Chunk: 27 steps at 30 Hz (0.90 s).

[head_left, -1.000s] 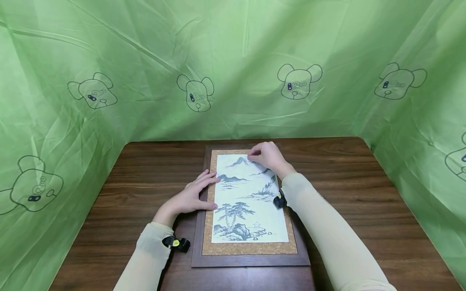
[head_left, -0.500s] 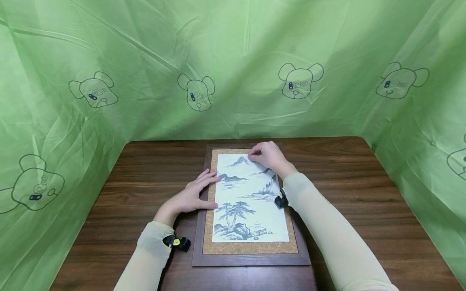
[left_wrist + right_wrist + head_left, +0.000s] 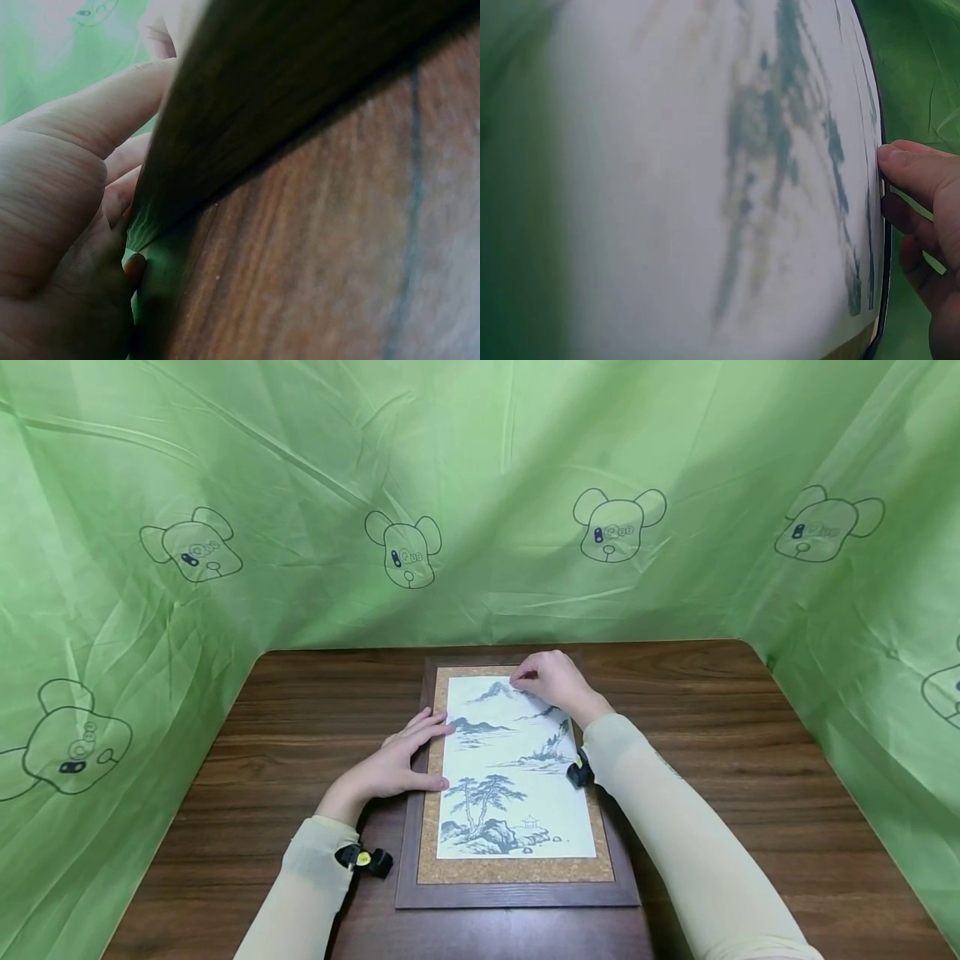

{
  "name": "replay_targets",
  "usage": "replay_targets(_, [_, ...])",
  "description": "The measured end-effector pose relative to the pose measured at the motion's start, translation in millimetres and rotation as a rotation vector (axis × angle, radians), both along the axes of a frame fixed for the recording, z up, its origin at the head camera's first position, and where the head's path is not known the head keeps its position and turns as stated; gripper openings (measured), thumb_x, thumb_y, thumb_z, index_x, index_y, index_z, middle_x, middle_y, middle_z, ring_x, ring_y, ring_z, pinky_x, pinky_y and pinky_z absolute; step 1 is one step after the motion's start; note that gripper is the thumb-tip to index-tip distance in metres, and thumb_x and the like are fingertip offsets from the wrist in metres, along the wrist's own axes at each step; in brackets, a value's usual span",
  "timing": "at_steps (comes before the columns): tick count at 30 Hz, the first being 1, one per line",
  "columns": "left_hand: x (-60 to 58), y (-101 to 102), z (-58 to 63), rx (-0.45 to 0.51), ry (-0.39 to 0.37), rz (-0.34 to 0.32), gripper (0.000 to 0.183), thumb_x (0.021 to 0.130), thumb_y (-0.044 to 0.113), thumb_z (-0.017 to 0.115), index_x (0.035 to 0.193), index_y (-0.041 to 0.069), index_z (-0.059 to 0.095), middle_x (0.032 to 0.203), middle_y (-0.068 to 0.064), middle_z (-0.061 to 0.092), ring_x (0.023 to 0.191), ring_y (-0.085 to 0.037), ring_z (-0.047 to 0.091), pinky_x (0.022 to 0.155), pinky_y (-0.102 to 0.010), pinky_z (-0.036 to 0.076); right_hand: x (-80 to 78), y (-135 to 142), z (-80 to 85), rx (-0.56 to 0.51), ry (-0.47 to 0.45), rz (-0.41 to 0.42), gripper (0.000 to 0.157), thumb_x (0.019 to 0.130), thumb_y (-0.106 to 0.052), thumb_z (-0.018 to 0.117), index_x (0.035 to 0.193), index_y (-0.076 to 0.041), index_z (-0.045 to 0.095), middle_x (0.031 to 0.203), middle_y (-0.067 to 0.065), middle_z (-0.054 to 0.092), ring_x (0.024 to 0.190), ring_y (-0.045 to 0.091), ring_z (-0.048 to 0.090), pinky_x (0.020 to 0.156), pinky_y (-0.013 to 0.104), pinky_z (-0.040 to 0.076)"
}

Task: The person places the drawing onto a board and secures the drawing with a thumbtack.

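Observation:
A white paper sheet (image 3: 495, 752) with ink-style mountains and trees lies on a cork board (image 3: 517, 871) in a dark wooden frame. My left hand (image 3: 397, 767) rests along the board's left side, thumb and fingers spread, their tips at the sheet's left edge. In the left wrist view the left hand (image 3: 52, 195) lies beside the dark frame (image 3: 210, 112). My right hand (image 3: 555, 683) pinches at the sheet's top edge with thumb and finger; anything small between the tips is hidden. The right wrist view shows the right hand's fingertips (image 3: 889, 156) against that far edge.
The framed board lies on a dark wood-grain table (image 3: 750, 777). Green cloth (image 3: 487, 485) with printed bear heads hangs behind and on both sides. Each wrist wears a small black camera, such as the left one (image 3: 363, 861).

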<state>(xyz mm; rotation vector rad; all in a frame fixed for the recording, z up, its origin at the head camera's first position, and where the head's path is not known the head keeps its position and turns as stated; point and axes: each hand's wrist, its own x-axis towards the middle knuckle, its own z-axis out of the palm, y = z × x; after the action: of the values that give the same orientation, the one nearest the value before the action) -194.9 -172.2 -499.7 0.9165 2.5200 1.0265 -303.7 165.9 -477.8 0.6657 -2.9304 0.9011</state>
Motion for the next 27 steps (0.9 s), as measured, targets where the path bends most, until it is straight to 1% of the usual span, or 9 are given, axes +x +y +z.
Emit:
replay_targets(8, [0.8,0.2,0.8,-0.003,0.000,0.006,0.086,0.083,0.051,0.080,0.155,0.024,0.042,0.168,0.001,0.021,0.156,-0.023,0.001,0.112,-0.073,0.009,-0.3,-0.3,-0.2,0.019,-0.016,-0.007,0.008,0.092,-0.024,0.077,0.097,-0.022,0.083,0.101,-0.005,0.076,0.100,0.016,0.069,0.092,0.038,0.053])
replay_targets(15, [0.7,0.6,0.4,0.003,0.004,0.003,0.084,0.084,0.050,0.080,0.154,0.023,0.043,0.168,0.001,0.020,0.156,-0.024,0.000,0.112,-0.073,0.009,-1.4,0.0,2.0,0.060,0.027,0.029,0.008,0.092,-0.025,0.077,0.097,-0.022,0.082,0.101,-0.005,0.076,0.101,0.017,0.069,0.093,0.040,0.052])
replay_targets(17, [0.3,0.7,-0.2,0.002,0.006,0.004,0.084,0.084,0.050,0.080,0.155,0.024,0.043,0.168,0.001,0.020,0.156,-0.024,0.000,0.111,-0.074,0.009,-1.8,0.2,2.8,0.071,0.028,0.036,0.008,0.092,-0.026,0.077,0.097,-0.022,0.082,0.101,-0.005,0.075,0.101,0.017,0.069,0.093,0.040,0.052])
replay_targets(27, [0.0,0.7,-1.4,-0.005,0.004,0.005,0.084,0.084,0.050,0.080,0.155,0.025,0.041,0.168,0.001,0.019,0.156,-0.025,0.000,0.110,-0.075,0.009,-2.2,0.0,7.0,0.139,0.002,0.046,0.008,0.093,-0.028,0.076,0.098,-0.024,0.081,0.105,-0.007,0.074,0.103,0.017,0.067,0.093,0.041,0.051])
